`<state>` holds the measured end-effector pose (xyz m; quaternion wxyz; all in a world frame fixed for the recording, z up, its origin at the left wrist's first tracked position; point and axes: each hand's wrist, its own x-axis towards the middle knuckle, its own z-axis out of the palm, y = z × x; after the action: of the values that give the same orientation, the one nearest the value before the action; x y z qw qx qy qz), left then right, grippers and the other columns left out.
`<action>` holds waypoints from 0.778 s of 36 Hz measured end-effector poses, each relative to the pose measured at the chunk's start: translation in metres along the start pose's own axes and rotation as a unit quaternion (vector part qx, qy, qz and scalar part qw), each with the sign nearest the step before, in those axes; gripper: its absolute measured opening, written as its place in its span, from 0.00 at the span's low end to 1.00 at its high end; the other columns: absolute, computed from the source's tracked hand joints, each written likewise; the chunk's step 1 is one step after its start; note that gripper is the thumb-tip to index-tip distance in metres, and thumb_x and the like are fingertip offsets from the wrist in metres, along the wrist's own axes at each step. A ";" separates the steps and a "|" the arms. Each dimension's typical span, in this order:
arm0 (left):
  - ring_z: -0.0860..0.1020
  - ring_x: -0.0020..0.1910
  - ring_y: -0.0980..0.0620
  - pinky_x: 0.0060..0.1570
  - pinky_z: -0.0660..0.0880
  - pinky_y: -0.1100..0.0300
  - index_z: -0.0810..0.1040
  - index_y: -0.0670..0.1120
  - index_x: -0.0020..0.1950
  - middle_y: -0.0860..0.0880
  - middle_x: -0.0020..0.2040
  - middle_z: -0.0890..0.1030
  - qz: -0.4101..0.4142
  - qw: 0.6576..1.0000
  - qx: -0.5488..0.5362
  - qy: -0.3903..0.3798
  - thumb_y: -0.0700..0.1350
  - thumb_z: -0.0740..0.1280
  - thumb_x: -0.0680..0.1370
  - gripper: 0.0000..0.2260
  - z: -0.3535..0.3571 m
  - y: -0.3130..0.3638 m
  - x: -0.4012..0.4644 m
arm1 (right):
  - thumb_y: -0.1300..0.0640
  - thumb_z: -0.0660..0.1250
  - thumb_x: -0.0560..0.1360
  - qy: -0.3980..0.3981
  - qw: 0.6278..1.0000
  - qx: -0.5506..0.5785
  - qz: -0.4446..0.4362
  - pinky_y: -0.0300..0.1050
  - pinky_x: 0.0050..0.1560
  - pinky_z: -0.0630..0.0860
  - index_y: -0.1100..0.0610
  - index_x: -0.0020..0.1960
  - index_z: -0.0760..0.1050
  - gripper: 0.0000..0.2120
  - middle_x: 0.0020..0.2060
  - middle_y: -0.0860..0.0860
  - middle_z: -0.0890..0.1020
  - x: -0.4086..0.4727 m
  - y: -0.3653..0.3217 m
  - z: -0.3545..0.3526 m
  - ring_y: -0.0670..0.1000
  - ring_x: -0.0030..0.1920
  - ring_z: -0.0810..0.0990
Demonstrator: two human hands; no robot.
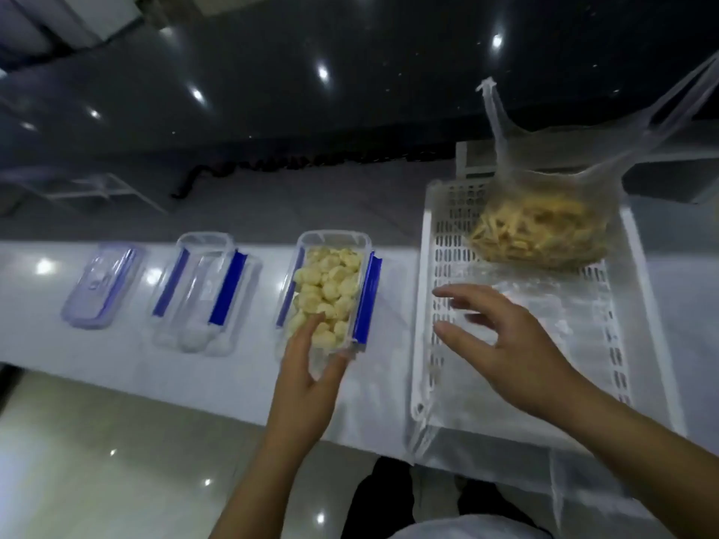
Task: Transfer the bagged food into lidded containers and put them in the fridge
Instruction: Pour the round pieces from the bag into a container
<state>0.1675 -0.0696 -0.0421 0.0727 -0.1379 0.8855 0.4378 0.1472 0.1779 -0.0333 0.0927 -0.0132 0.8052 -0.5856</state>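
A clear container (334, 241) with blue side clips stands on the white counter, filled with pale yellow food chunks (330, 289) and without a lid. My left hand (307, 375) grips its near end, fingers on the left wall and thumb on the right. An empty container (202, 297) of the same kind stands to its left, and a clear lid (101, 289) lies further left. My right hand (502, 344) hovers with spread fingers over a white perforated tray (428, 305). An empty clear bag (552, 305) lies flat in the tray. A bag of yellow strips (541, 231) sits at the tray's far end.
The counter's near edge (194, 387) runs just in front of the containers, with shiny floor below. Behind the counter is a dark glossy surface. The strip bag's handles (494, 110) stick up high above the tray.
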 end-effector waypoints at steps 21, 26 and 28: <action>0.79 0.53 0.50 0.51 0.76 0.56 0.75 0.49 0.63 0.49 0.58 0.79 -0.143 0.967 -0.133 -0.161 0.58 0.59 0.83 0.16 -0.101 -0.015 0.133 | 0.37 0.63 0.77 0.017 0.899 0.268 0.347 0.48 0.43 0.76 0.55 0.57 0.78 0.22 0.48 0.54 0.80 0.091 -0.053 0.128 0.55 0.45 0.79; 0.81 0.48 0.47 0.48 0.80 0.54 0.81 0.48 0.53 0.46 0.52 0.83 -0.127 0.959 -0.112 -0.227 0.59 0.58 0.82 0.18 -0.109 -0.015 0.155 | 0.37 0.62 0.77 0.065 0.886 0.271 0.372 0.47 0.37 0.75 0.56 0.53 0.78 0.22 0.44 0.55 0.79 0.102 -0.054 0.132 0.56 0.39 0.78; 0.81 0.48 0.47 0.47 0.80 0.53 0.81 0.48 0.54 0.46 0.51 0.82 -0.119 0.958 -0.118 -0.234 0.58 0.59 0.82 0.17 -0.113 -0.010 0.165 | 0.38 0.62 0.77 0.085 0.882 0.275 0.373 0.46 0.36 0.73 0.56 0.51 0.78 0.21 0.43 0.55 0.79 0.112 -0.060 0.132 0.55 0.37 0.77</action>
<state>0.0129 -0.1952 -0.0222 0.3132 -0.1437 0.7628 0.5471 0.0538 0.0207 -0.0311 0.2354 0.3643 0.5620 -0.7043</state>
